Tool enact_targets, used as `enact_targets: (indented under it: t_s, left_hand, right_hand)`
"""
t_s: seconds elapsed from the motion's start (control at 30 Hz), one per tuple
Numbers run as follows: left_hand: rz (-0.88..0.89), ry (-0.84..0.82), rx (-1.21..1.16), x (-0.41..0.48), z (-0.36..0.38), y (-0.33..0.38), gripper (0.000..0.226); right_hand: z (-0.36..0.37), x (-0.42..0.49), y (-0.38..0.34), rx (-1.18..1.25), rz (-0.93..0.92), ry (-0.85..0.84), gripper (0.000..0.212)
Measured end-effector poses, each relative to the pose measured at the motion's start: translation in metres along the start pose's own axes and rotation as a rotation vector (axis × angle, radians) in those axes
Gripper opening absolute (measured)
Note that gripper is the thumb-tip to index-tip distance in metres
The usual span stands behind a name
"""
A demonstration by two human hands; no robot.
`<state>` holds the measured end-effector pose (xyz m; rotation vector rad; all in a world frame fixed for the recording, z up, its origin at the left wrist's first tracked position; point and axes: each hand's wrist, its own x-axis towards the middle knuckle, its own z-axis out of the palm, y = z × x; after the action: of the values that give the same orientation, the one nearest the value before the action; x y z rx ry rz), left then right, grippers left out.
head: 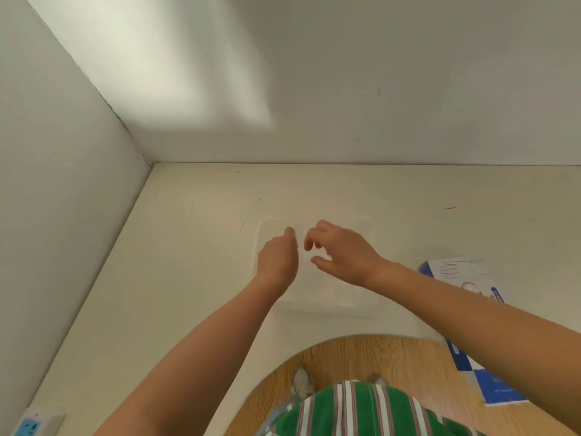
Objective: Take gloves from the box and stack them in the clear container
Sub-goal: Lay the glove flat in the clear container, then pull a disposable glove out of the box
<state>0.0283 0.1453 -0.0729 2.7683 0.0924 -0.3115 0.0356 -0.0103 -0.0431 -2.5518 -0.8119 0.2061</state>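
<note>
The clear container (355, 305) lies on the cream table in front of me, its rim faint against the surface. Both hands hover over its far half. My left hand (278, 258) has its fingers curled and pinches the edge of a thin, nearly see-through glove (301, 239). My right hand (341, 254) faces it, with curled fingers and thumb holding the glove's other side. The glove is hard to make out. The blue and white glove box (462, 275) lies flat at the right, partly hidden under my right forearm.
White walls close the table (195, 247) at the left and back. A power strip (34, 423) with a blue socket sits at the near left corner. The table's front edge has a curved cut-out where I stand over a wooden floor (361, 357).
</note>
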Motion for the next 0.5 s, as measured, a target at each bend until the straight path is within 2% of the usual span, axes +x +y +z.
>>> enact_targets:
  t_s: [0.07,0.13,0.27,0.33,0.43,0.5]
  left_hand:
    - [-0.014,-0.029,0.088,-0.001,0.006,0.000,0.017]
    - [-0.024,-0.067,0.176,-0.001,0.011,-0.003,0.024]
    - [-0.062,-0.151,0.238,-0.003,0.015,-0.007,0.033]
    - [-0.052,-0.105,0.246,-0.002,0.015,-0.006,0.040]
    - [0.228,0.124,0.427,0.000,0.017,-0.003,0.048]
    - [0.404,0.175,0.424,0.002,0.017,0.001,0.045]
  right_hand:
    - [0.019,0.001,0.003,-0.143,0.167,-0.280,0.049]
    - [0.037,0.002,0.010,-0.224,0.265,-0.435,0.065]
    - [0.062,0.004,0.020,-0.245,0.330,-0.536,0.089]
    - [0.069,0.005,0.022,-0.263,0.340,-0.549,0.094]
    - [0.077,0.008,0.026,-0.289,0.341,-0.544,0.097]
    - [0.079,0.009,0.027,-0.297,0.336,-0.538,0.097]
